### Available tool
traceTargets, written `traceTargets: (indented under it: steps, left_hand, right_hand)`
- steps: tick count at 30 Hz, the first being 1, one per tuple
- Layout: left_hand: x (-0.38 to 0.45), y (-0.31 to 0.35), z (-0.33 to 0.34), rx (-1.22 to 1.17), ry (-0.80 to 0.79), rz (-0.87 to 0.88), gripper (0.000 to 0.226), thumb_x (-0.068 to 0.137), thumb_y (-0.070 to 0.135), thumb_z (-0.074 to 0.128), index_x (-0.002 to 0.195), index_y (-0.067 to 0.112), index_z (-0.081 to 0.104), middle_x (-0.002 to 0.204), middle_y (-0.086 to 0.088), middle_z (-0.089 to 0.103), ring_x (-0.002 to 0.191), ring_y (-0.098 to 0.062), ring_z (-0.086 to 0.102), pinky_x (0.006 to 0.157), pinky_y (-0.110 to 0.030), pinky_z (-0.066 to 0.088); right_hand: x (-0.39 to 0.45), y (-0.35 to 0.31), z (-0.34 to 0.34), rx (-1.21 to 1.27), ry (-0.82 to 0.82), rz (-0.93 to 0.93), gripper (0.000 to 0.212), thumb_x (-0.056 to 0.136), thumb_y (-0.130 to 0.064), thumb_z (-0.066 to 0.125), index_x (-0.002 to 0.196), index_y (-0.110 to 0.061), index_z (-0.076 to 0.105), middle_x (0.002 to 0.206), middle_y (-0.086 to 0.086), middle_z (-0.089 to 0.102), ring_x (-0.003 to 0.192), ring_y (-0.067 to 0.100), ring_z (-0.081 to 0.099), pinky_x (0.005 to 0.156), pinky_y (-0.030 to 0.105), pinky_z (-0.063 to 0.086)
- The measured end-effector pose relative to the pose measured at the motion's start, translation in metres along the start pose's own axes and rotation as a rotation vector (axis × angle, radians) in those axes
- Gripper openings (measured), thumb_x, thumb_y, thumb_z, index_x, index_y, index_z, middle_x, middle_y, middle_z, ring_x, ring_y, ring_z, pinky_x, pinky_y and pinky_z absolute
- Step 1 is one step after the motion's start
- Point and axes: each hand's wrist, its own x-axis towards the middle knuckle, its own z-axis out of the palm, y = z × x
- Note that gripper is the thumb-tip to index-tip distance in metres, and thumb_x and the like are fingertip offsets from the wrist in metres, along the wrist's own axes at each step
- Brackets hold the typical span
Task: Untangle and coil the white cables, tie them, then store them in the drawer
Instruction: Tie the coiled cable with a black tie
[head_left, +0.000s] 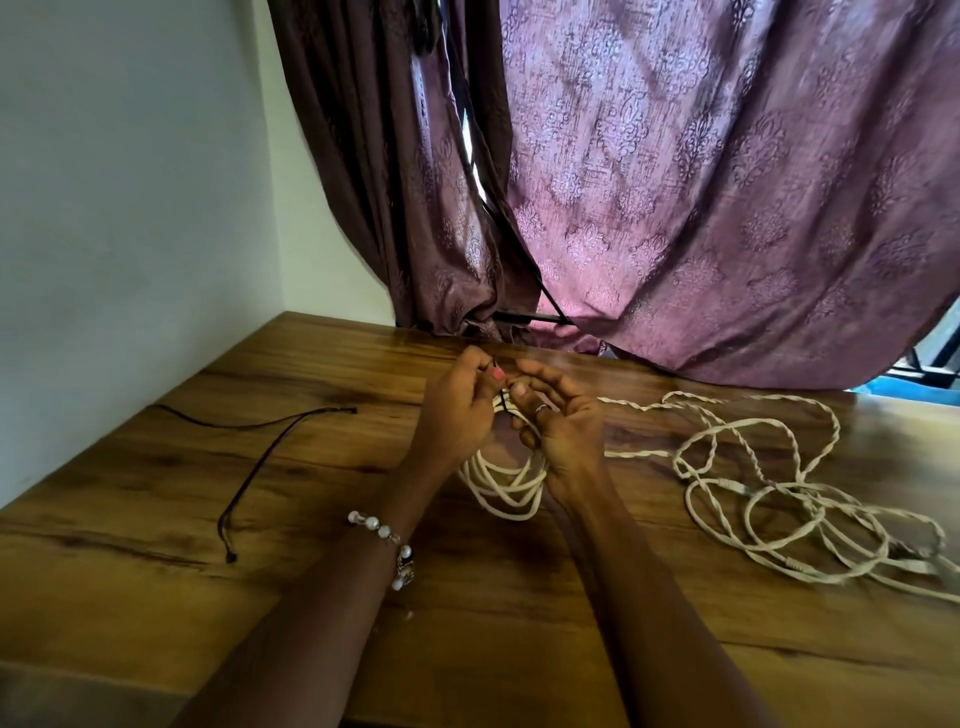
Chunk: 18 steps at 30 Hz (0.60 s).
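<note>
A coiled white cable (506, 488) hangs between my two hands above the wooden table (156, 499). My left hand (457, 410) pinches a thin black tie (500, 395) at the top of the coil. My right hand (558, 426) grips the coil's top, its thumb and fingers curled round the strands beside the tie. A second white cable (769, 493) lies loose and tangled on the table to the right, with a twisted stretch running toward my right hand.
A loose black cord (260, 462) lies on the table at the left. A purple patterned curtain (701, 197) hangs behind the table's far edge. A white wall (130, 182) bounds the left side.
</note>
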Motion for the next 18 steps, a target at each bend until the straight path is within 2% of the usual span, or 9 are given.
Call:
traceTargets:
  steps: [3,6,9,11,13,15,18]
  left_hand:
    - [-0.002,0.001,0.004,0.048,0.05,0.059,0.007,0.094,0.007,0.052,0.092,0.003,0.057,0.072,0.001,0.057,0.065,-0.018,0.054,0.057,-0.027,0.035]
    - [-0.006,0.002,0.01,0.004,0.071,0.037,0.01,0.094,0.009,0.051,0.094,0.001,0.058,0.078,-0.002,0.061,0.071,-0.021,0.058,0.061,-0.031,0.04]
    - [-0.006,0.002,0.015,-0.019,0.091,0.035,0.032,0.093,0.026,0.043,0.096,-0.002,0.059,0.094,-0.015,0.062,0.085,-0.024,0.058,0.073,-0.033,0.043]
    - [-0.005,0.002,0.016,-0.039,0.099,0.06,0.044,0.093,0.032,0.038,0.1,-0.005,0.06,0.108,-0.018,0.06,0.097,-0.022,0.054,0.084,-0.028,0.041]
    - [-0.006,0.004,0.013,-0.092,0.05,0.067,0.039,0.096,0.029,0.037,0.101,-0.005,0.057,0.099,-0.01,0.062,0.091,-0.016,0.055,0.079,-0.025,0.041]
    - [-0.008,0.007,0.012,-0.113,0.019,0.109,0.03,0.096,0.024,0.036,0.092,-0.002,0.052,0.078,0.0,0.055,0.07,-0.011,0.051,0.063,-0.026,0.037]
    - [-0.011,0.008,0.013,-0.096,0.078,0.19,0.023,0.097,0.015,0.036,0.088,-0.002,0.049,0.07,-0.004,0.052,0.061,-0.013,0.047,0.056,-0.03,0.036]
  right_hand:
    - [0.0,0.001,0.001,-0.076,0.037,-0.103,0.019,0.086,0.006,0.062,0.099,-0.008,0.066,0.075,-0.004,0.069,0.061,0.006,0.062,0.047,0.016,0.045]
    - [0.002,0.001,0.0,-0.049,0.09,-0.101,0.018,0.087,0.007,0.06,0.096,-0.008,0.065,0.068,-0.006,0.069,0.058,0.004,0.062,0.046,0.014,0.045]
    - [0.003,-0.002,-0.002,-0.068,0.053,-0.088,0.018,0.088,0.006,0.059,0.094,-0.009,0.065,0.07,-0.005,0.07,0.062,0.004,0.063,0.051,0.016,0.048]
    - [0.002,-0.006,-0.003,-0.072,-0.005,-0.077,0.017,0.089,0.006,0.056,0.093,-0.009,0.064,0.071,-0.005,0.071,0.066,0.004,0.066,0.053,0.017,0.05]
    - [0.001,-0.011,-0.005,-0.054,-0.049,-0.072,0.016,0.089,0.007,0.055,0.091,-0.007,0.063,0.073,-0.005,0.072,0.066,0.004,0.066,0.052,0.017,0.051]
    - [0.0,-0.014,-0.007,-0.057,-0.067,-0.071,0.015,0.089,0.006,0.056,0.089,-0.008,0.062,0.073,-0.005,0.072,0.064,0.003,0.065,0.05,0.016,0.049]
    - [-0.001,-0.013,-0.01,-0.081,-0.073,-0.09,0.016,0.088,0.004,0.058,0.088,-0.011,0.063,0.071,-0.006,0.069,0.062,0.004,0.062,0.05,0.016,0.048]
